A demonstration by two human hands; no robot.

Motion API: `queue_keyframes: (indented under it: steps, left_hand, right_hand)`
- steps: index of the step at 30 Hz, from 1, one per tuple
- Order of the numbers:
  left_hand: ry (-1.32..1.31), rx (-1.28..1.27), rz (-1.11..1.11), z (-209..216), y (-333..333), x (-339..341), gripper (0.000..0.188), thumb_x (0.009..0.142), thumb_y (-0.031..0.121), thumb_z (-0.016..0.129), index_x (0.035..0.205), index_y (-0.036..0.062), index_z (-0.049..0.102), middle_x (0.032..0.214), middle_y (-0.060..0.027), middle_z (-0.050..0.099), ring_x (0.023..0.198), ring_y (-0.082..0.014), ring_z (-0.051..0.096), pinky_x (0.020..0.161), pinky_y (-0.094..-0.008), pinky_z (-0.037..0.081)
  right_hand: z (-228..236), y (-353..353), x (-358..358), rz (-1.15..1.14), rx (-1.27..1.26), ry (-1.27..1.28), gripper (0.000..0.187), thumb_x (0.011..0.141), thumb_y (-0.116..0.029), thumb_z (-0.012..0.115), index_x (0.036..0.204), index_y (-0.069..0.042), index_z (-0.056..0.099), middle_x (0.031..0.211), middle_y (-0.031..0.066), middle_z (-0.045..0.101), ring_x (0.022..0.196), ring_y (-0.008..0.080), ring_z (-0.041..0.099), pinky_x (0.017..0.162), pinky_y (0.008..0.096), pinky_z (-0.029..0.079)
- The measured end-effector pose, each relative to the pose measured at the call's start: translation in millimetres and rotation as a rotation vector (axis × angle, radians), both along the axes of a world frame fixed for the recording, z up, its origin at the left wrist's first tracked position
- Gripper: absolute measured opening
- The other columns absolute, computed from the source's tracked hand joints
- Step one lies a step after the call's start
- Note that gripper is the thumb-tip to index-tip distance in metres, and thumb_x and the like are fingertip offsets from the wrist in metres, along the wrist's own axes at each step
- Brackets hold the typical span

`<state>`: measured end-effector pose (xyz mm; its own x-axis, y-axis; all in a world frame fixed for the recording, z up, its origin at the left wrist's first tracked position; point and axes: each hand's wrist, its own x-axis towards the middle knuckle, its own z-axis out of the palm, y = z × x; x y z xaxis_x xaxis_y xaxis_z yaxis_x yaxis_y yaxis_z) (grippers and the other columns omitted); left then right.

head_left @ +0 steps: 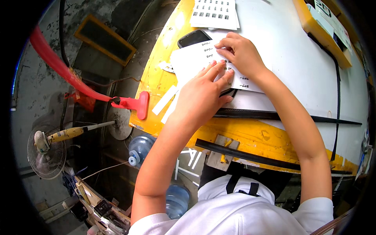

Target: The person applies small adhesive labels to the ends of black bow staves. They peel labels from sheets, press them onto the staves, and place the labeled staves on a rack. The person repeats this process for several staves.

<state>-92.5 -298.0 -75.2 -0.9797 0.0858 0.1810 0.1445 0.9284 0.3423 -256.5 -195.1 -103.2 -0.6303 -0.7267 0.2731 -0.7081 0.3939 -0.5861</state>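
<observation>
- At the lower edge of the frame, a white shirt (235, 211) with a dark strap is seen, and both bare forearms rise from it toward the centre.
- Two blue water bottles (140, 149) are seen on the floor at lower centre-left, below the surface's edge, and a standing fan (45, 150) is seen at the lower left.
- A black strip (274, 158) is laid along the yellow near edge of the surface (250, 135), and a second black strip (286, 116) lies just above it, where the white top begins.
- A red clamp-like piece (137, 103) on a red bar is seen at the surface's left edge, with white label strips (164, 100) lying just beside it.
- The left hand (201, 94) is pressed flat, palm down with fingers spread and nothing gripped, on a white sheet of printed labels (196, 58) at the centre of the frame.
- The right hand (241, 53) rests on the same sheet at upper centre, just beyond the left hand; its fingertips are curled down in a narrow grip against the paper, though whether an edge is pinched cannot be told.
- A black phone (194, 38) lies touching the sheet's far left corner.
- A second printed sheet (215, 13) lies at the top centre.
- A yellow tray (313, 27) stands at the upper right.
</observation>
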Motion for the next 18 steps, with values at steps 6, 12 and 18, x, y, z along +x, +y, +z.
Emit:
queue_keyframes:
  steps: [6,12,18]
  left_hand:
    - [-0.007,0.009,0.006,2,1,0,0.049,0.084,0.023,0.068,0.13,0.0135,0.055,0.139,-0.01,0.048,0.129,-0.0291,0.045,0.1,-0.0386,0.044]
    - [-0.019,0.022,0.008,2,1,-1,0.048,0.084,0.024,0.068,0.13,0.0135,0.056,0.139,-0.0101,0.047,0.129,-0.029,0.045,0.1,-0.0385,0.043]
    - [-0.02,0.016,0.018,0,2,1,0.049,0.084,0.023,0.068,0.13,0.013,0.055,0.139,-0.0109,0.047,0.13,-0.0294,0.043,0.101,-0.039,0.043]
  right_hand:
    - [-6,-1,-2,-0.014,-0.101,0.103,0.02,0.087,-0.021,0.063,0.102,-0.009,0.067,0.095,0.0078,0.06,0.083,0.0274,0.062,0.075,0.0387,0.05]
    - [-7,4,0,0.008,-0.047,0.143,0.017,0.088,-0.02,0.062,0.1,-0.01,0.068,0.096,0.0074,0.058,0.083,0.028,0.062,0.073,0.0383,0.051]
    - [-3,8,1,0.019,-0.002,0.033,0.019,0.087,-0.019,0.063,0.103,-0.009,0.066,0.095,0.0089,0.058,0.079,0.0283,0.061,0.073,0.0374,0.051]
